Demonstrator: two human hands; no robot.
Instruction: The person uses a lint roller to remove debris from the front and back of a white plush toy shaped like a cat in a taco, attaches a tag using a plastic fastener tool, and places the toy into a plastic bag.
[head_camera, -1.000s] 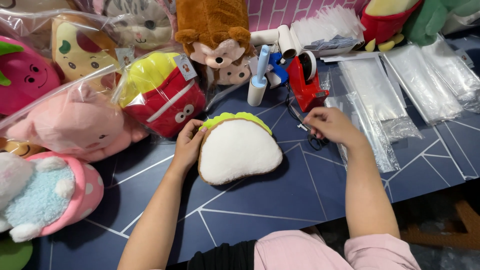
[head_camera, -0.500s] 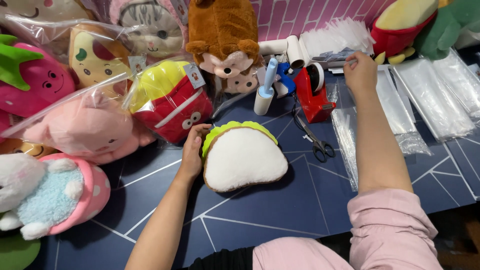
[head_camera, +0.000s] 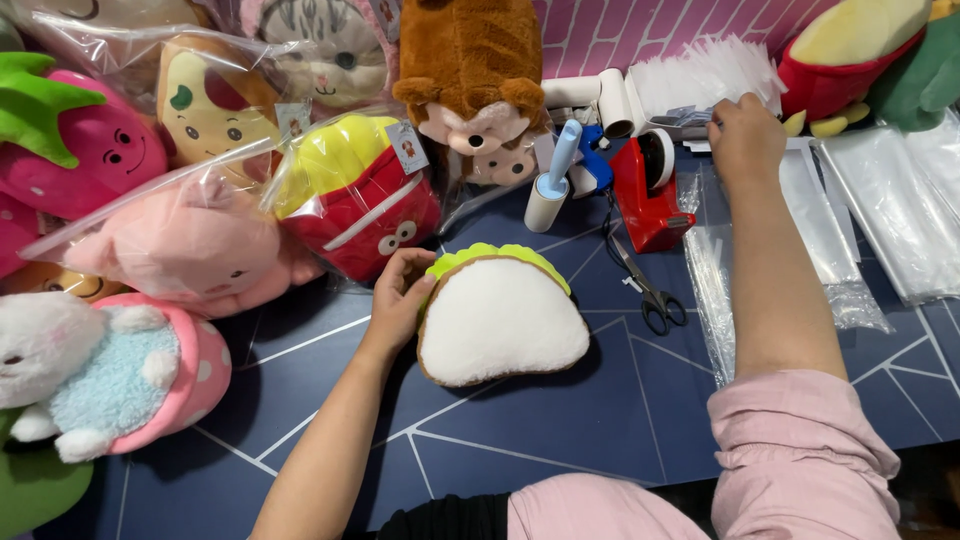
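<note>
Nearest the body, the left hand rests with fingers curled lightly against the left edge of a taco-shaped plush toy, which lies flat on the dark blue table. The toy looks soft and light, its white fleece face yielding to a squeeze; it would likely handle best pinched at the brown seam or the green frilled top edge just above the fingers. To the right of that hand lie scissors, and beyond them a red tape dispenser and a lint roller. Farther out, the right hand reaches to a stack of clear plastic bags, fingers bent down onto the pile; whether it has pinched one I cannot tell. Left of the near hand sit bagged plush toys.
</note>
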